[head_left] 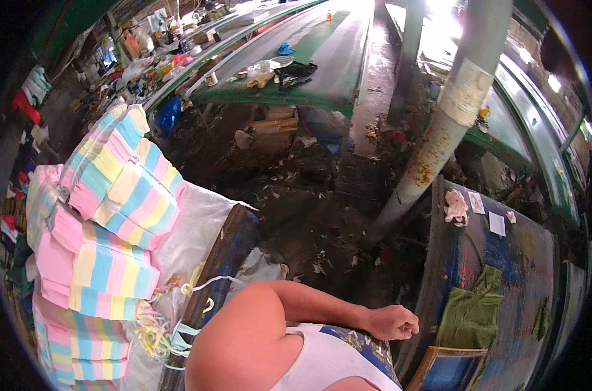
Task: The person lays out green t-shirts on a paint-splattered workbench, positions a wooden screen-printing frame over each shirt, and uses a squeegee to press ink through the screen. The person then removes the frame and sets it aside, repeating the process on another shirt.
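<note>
My left hand point(392, 322) is curled closed at the lower centre, in front of my body, with nothing seen in it; it is nearest a dark board point(537, 260) on the right. On that board lie olive-green cloth point(469, 316), crumpled pink paper point(458, 207) and a wooden-framed blue screen point(443, 375). To the left of my arm, tied bundles point(123, 176) of pink, blue, yellow and cream pieces are piled on white sheeting point(195, 199), beside tangled pale straps point(152, 332). My right hand is out of view.
A rusty post point(439, 137) rises right of centre from a dark, littered floor point(322, 234). Long green-edged tables point(335, 52) run into the distance, one bearing dark cloth and small items. A cluttered bench point(139, 58) stands at upper left, a blue bag point(169, 117) below it.
</note>
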The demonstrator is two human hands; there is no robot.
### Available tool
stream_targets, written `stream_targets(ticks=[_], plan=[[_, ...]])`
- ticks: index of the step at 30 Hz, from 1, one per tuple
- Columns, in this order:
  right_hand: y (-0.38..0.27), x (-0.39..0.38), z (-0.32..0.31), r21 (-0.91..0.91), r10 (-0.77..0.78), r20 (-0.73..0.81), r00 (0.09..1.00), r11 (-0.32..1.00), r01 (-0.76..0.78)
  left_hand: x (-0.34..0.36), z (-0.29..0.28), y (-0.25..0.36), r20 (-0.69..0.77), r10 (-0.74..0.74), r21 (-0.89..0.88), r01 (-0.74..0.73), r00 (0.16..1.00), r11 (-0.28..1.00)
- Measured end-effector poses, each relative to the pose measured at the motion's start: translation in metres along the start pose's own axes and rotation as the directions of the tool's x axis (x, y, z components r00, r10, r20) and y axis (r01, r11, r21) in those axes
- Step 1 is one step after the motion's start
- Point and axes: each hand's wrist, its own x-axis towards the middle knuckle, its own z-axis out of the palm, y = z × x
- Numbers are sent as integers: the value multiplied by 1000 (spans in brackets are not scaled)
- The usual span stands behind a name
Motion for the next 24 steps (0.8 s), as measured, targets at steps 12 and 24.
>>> stream_targets(ticks=[12, 24], plan=[[-346, -22, 135, 801, -566, 405, 718, 598, 19, -56, -139, -1, -100, 28, 103, -18, 995, 995], [-641, -79, 248, 723, -939, 300, 167, 338, 602, -98, -274, -12, -363, 108, 362, 33, 926, 932]])
